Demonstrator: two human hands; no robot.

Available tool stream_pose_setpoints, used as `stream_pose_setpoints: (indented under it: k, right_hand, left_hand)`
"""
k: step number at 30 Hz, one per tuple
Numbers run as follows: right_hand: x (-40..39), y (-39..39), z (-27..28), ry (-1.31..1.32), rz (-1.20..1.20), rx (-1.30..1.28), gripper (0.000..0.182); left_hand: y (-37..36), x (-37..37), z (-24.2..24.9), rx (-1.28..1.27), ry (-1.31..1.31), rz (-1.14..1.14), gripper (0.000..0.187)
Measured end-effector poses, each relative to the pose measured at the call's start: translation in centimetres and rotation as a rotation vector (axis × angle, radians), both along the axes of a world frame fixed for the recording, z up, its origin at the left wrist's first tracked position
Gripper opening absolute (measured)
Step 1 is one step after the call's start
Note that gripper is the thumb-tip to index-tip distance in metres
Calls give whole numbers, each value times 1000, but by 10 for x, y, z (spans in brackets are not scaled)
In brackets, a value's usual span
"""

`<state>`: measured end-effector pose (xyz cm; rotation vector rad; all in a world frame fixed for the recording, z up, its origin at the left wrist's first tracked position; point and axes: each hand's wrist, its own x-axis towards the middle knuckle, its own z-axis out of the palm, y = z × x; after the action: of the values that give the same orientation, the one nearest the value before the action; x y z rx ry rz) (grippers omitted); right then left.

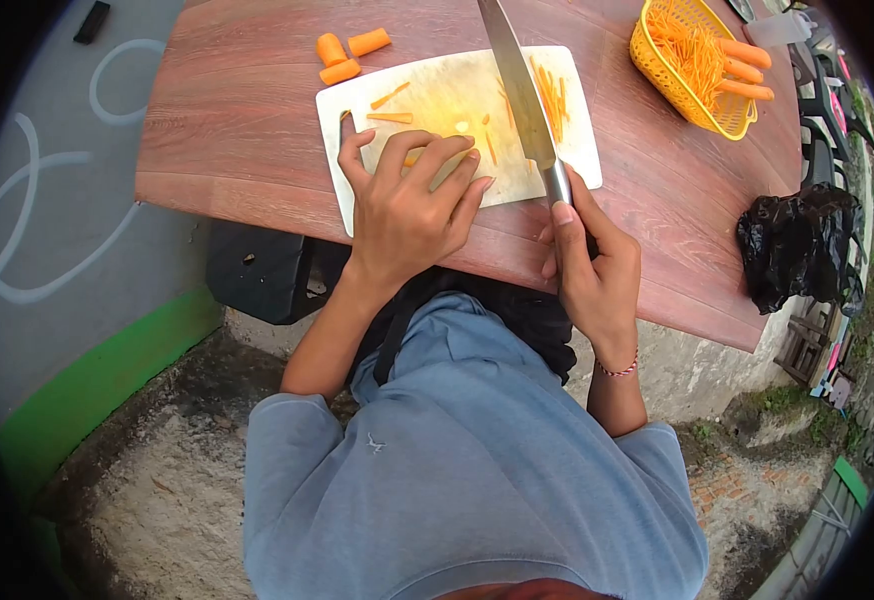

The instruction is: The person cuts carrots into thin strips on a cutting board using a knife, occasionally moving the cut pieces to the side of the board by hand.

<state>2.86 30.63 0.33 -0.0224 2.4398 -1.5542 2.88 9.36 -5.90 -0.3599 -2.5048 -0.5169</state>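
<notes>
My right hand [597, 270] is wrapped round the handle of a large kitchen knife [523, 95]. The blade points away from me and lies over the right part of a white cutting board [582, 130]. Over the board's near left part is my left hand [407, 205], its fingers spread and slightly bent. Under those fingers a bit of orange carrot shows, mostly hidden. Thin carrot strips [549, 98] lie right of the blade, and a few carrot slices [390, 117] are at the upper left of the board.
Short carrot chunks [340, 72] lie on the wooden table [227, 120] beyond the board's far left corner. A yellow basket [657, 75] at the far right holds shredded carrot [685, 55] and several whole carrots [743, 72]. A black plastic bag [799, 245] is at the right edge.
</notes>
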Motion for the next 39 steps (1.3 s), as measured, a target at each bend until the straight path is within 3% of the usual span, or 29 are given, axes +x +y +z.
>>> stream_pose_setpoints:
  k: [6,10,12,16,18,22,26,33,35,39]
  right_hand:
    - [2,-15,-8,-39,132,-46,43]
    - [-14,-6,-3,-117,18,-87,46]
    - [-19,-1,-5,-109,-15,-97,47]
    - [-19,7,-5,181,5,119,44]
    - [-14,7,4,439,116,275,42]
    - [-5,11,8,523,125,298,40]
    - [-5,19,3,530,132,389,41]
    - [-13,20,-3,589,196,429,41]
    - [-14,21,-5,577,185,425,41]
    - [-11,20,-5,599,181,386,43]
  left_hand:
    - [-17,15,9,97,74,105,22]
    - [-36,24,15,97,-33,184,26]
    - [-38,24,15,146,-91,146,35]
    - [-22,9,33,225,-25,-13,36]
    - [-9,-1,53,2,27,-141,42]
    - [-4,-34,44,-240,-66,-160,52]
    - [5,-52,41,-304,-161,-263,61]
    - [17,-70,32,-273,-108,-265,70]
    - [13,-62,38,-203,-109,-420,72]
    - [15,-58,28,-217,-202,-427,71]
